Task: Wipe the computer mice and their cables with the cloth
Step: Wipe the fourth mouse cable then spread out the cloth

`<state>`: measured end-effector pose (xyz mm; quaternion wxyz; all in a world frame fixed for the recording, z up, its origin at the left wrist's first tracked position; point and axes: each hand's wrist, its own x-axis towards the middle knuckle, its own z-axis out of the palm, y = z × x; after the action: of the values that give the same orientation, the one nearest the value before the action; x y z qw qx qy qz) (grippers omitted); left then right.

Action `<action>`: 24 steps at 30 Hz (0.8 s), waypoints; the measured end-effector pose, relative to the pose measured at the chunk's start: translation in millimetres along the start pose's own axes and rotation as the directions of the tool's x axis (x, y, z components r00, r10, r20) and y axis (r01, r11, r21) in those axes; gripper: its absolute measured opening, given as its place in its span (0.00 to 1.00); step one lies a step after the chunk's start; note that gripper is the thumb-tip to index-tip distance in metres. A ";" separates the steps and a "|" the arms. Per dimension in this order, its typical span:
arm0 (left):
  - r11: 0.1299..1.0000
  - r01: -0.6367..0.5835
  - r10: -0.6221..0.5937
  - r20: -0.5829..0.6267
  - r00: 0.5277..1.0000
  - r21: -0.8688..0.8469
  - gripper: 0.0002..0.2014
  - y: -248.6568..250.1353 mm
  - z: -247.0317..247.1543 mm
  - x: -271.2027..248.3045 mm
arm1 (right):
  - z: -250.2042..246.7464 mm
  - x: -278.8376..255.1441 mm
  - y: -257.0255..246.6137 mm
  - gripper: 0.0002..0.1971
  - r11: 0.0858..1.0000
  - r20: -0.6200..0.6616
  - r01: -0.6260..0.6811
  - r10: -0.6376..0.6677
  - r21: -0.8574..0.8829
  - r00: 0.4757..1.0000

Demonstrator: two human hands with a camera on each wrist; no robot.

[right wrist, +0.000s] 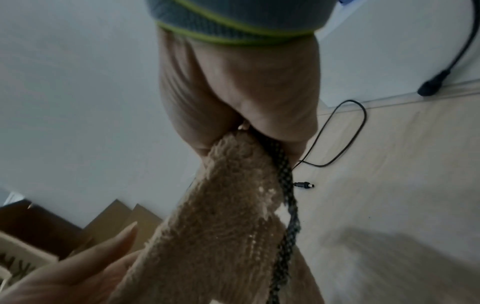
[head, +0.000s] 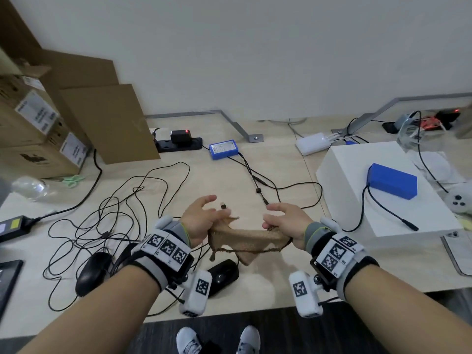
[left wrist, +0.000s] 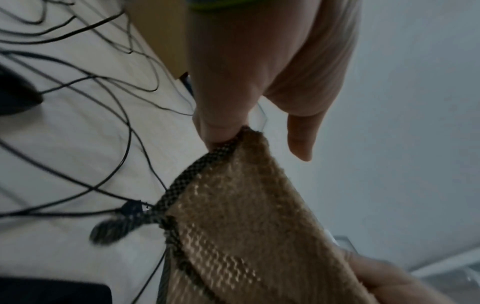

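A tan cloth [head: 249,238] with a dark braided edge hangs stretched between my two hands above the table. My left hand [head: 201,218] pinches one corner of the cloth [left wrist: 241,185], its other fingers spread loosely. My right hand [head: 283,219] grips the opposite end of the cloth [right wrist: 233,205] between thumb and fingers. Two black computer mice lie near the table's front edge: one mouse [head: 93,273] under my left forearm, the other mouse [head: 223,275] below the cloth. Their thin black cables [head: 122,213] lie tangled in loops to the left.
Cardboard boxes [head: 33,129] stand at the back left. A white box [head: 378,190] with a blue pack [head: 392,181] sits at the right. A power strip [head: 178,143], a blue adapter [head: 223,149] and its cable [head: 258,185] lie behind my hands.
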<state>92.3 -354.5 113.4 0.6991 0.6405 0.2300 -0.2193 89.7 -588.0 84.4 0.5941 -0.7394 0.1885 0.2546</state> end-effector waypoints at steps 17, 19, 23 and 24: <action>0.940 -0.340 0.336 0.201 0.920 -0.015 0.24 56.0 32.6 -26.9 | 25.6 -3.8 -13.5 0.19 0.995 0.200 -0.090 0.080 0.041 0.977; 0.934 -0.354 0.342 0.173 0.924 0.045 0.24 57.2 23.7 -24.0 | 21.1 -3.7 -14.1 0.22 0.993 0.182 -0.057 0.038 0.101 0.983; 0.881 -0.344 0.333 0.093 0.938 0.324 0.17 52.2 -0.4 -16.4 | 6.1 -6.4 -26.8 0.20 0.989 -0.007 0.045 -0.044 0.140 0.999; 0.843 -0.336 0.327 0.096 0.940 0.420 0.15 49.0 -4.9 -15.0 | 3.3 -7.0 -29.3 0.16 0.989 -0.035 0.063 -0.059 0.131 0.998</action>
<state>109.6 -345.4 161.0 0.5700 0.8065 0.0545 -0.1471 100.7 -578.4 111.0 0.6464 -0.7077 0.1913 0.2116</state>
